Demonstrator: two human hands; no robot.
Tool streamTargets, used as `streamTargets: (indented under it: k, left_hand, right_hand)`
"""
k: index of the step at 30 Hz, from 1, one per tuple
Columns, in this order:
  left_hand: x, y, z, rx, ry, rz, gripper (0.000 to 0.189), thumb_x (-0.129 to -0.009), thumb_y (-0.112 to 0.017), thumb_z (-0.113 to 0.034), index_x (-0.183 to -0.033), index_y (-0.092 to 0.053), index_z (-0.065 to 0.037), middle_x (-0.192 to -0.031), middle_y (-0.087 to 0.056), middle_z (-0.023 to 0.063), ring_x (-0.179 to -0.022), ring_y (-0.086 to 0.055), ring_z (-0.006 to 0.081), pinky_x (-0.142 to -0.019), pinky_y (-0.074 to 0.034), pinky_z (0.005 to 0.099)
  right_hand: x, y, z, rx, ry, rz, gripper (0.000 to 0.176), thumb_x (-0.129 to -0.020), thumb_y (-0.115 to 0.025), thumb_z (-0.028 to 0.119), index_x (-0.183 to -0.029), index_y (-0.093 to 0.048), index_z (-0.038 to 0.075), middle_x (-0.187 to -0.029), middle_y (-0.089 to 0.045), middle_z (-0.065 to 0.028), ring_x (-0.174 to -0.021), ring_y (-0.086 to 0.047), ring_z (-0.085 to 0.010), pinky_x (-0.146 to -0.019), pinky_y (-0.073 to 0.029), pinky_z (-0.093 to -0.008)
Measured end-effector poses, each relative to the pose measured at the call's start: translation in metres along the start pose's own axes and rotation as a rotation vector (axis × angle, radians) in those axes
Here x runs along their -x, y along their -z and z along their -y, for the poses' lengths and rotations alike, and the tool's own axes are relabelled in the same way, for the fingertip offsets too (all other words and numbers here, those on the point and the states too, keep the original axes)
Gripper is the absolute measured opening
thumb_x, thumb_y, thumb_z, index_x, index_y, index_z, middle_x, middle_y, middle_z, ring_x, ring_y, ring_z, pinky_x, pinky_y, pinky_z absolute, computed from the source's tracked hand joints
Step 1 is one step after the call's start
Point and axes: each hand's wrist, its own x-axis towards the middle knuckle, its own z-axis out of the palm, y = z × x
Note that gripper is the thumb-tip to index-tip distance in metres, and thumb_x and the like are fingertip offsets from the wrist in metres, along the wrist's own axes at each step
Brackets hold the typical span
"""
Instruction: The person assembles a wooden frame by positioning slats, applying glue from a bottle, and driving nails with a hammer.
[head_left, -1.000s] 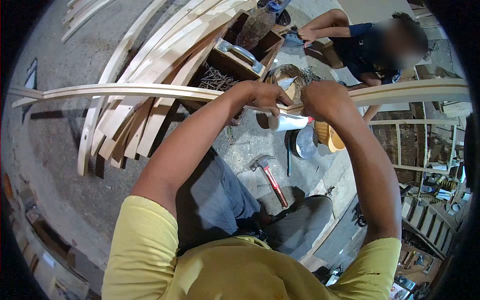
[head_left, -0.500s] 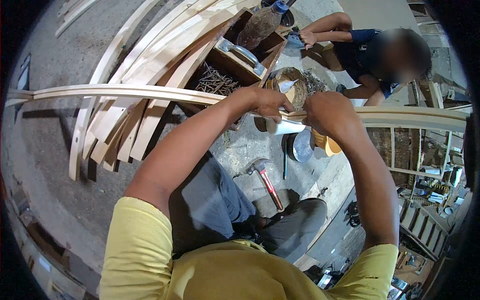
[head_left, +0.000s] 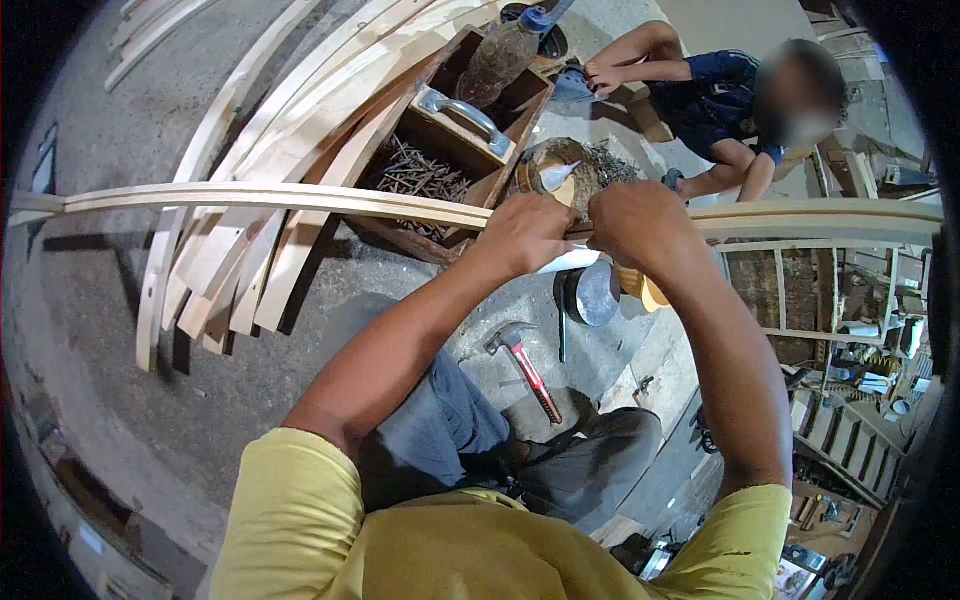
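A long curved strip of pale wood (head_left: 270, 197) runs across the view from left to right at chest height. My left hand (head_left: 527, 232) is closed over the strip near its middle. My right hand (head_left: 635, 222) grips the same strip just to the right, the two hands almost touching. A white sheet (head_left: 572, 260) shows under the strip below my hands; what holds it is hidden.
A pile of curved wooden slats (head_left: 290, 150) lies on the concrete floor at left. A wooden box of nails (head_left: 425, 175) stands behind the strip. A red-handled hammer (head_left: 525, 360) and a round tin (head_left: 590, 295) lie below. Another person (head_left: 720, 95) crouches at top right.
My left arm has swung to the right and lower, and its hand now lies flatter over the strip. The white sheet is mostly covered. The view has shifted slightly.
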Motion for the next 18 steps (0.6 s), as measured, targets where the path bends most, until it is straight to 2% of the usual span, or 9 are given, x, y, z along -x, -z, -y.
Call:
streamTargets:
  k: [5,7,9,11,13,15,16,17,18]
  left_hand:
    - [0.004,0.013,-0.011,-0.042,0.061,0.0,0.035,-0.08,-0.07,-0.037,-0.1,-0.07,-0.008,-0.099,-0.068,0.0184,-0.096,-0.064,0.0376,-0.082,-0.049,0.0484]
    - [0.007,0.003,-0.004,-0.007,0.036,-0.07,0.034,-0.08,-0.07,-0.036,-0.1,-0.07,-0.008,-0.099,-0.068,0.0179,-0.095,-0.064,0.037,-0.083,-0.049,0.0479]
    - [0.008,-0.002,0.002,0.029,0.021,-0.14,0.034,-0.081,-0.069,-0.036,-0.101,-0.07,-0.008,-0.1,-0.068,0.0174,-0.095,-0.064,0.0365,-0.083,-0.049,0.0475]
    - [0.003,-0.002,0.0,-0.076,-0.001,-0.008,0.033,-0.082,-0.068,-0.035,-0.104,-0.07,-0.01,-0.099,-0.068,0.0173,-0.094,-0.065,0.0355,-0.083,-0.05,0.0462]
    - [0.002,0.004,-0.002,-0.086,0.017,0.015,0.032,-0.083,-0.068,-0.033,-0.107,-0.07,-0.011,-0.099,-0.069,0.0163,-0.095,-0.065,0.0344,-0.084,-0.05,0.0453]
    - [0.001,0.011,-0.008,-0.078,0.052,0.1,0.032,-0.083,-0.069,-0.031,-0.108,-0.07,-0.012,-0.097,-0.069,0.0157,-0.095,-0.065,0.0344,-0.084,-0.05,0.0451]
    - [0.001,0.012,-0.011,-0.087,0.075,0.095,0.03,-0.083,-0.068,-0.029,-0.108,-0.069,-0.011,-0.096,-0.069,0.015,-0.096,-0.065,0.0338,-0.084,-0.049,0.0454]
    - [0.002,0.01,-0.011,-0.091,0.07,0.105,0.03,-0.083,-0.068,-0.029,-0.108,-0.069,-0.011,-0.096,-0.069,0.015,-0.096,-0.065,0.0338,-0.084,-0.049,0.0454]
    - [0.002,0.008,-0.009,-0.097,0.05,0.072,0.028,-0.083,-0.067,-0.028,-0.107,-0.069,-0.011,-0.096,-0.069,0.0148,-0.095,-0.065,0.0334,-0.083,-0.049,0.0455]
  right_hand:
    - [0.0,-0.004,0.0,0.028,0.041,-0.034,0.022,-0.075,-0.071,0.024,-0.084,-0.074,0.004,-0.086,-0.071,-0.0175,-0.085,-0.07,-0.0347,-0.071,-0.055,-0.0437]
    - [0.015,-0.001,0.007,-0.026,0.254,-0.5,0.019,-0.076,-0.072,0.021,-0.083,-0.072,0.004,-0.09,-0.071,-0.0156,-0.088,-0.069,-0.0332,-0.075,-0.054,-0.0417]
    - [0.052,0.017,0.013,-0.396,0.373,-0.712,0.015,-0.079,-0.071,0.014,-0.09,-0.071,0.006,-0.092,-0.071,-0.0117,-0.084,-0.068,-0.0286,-0.076,-0.052,-0.0368]
    - [0.091,-0.007,0.001,-0.847,0.4,-0.577,0.019,-0.074,-0.078,0.01,-0.09,-0.069,0.003,-0.088,-0.071,-0.0113,-0.081,-0.067,-0.0244,-0.072,-0.051,-0.0337]
    - [0.11,-0.064,-0.026,-1.352,0.365,-0.311,0.023,-0.073,-0.081,0.008,-0.091,-0.068,0.002,-0.086,-0.07,-0.0078,-0.08,-0.066,-0.0177,-0.071,-0.05,-0.0316]
    - [0.097,-0.112,-0.016,-1.476,-0.388,-0.449,0.027,-0.075,-0.081,0.006,-0.097,-0.067,0.001,-0.088,-0.069,-0.0055,-0.081,-0.065,-0.0129,-0.07,-0.05,-0.0282]
    - [0.079,-0.122,-0.013,-1.525,-0.373,-0.574,0.035,-0.075,-0.081,0.003,-0.105,-0.064,0.002,-0.095,-0.067,-0.0045,-0.088,-0.063,-0.0121,-0.073,-0.05,-0.0252]
    - [0.062,-0.138,-0.01,-1.532,-0.382,-0.576,0.035,-0.075,-0.081,0.003,-0.105,-0.064,0.002,-0.095,-0.067,-0.0045,-0.088,-0.063,-0.0121,-0.073,-0.05,-0.0252]
    - [0.043,-0.155,-0.009,-1.588,-0.26,-0.595,0.038,-0.074,-0.081,0.001,-0.108,-0.063,0.002,-0.098,-0.066,-0.0047,-0.092,-0.061,-0.0121,-0.073,-0.05,-0.0246]
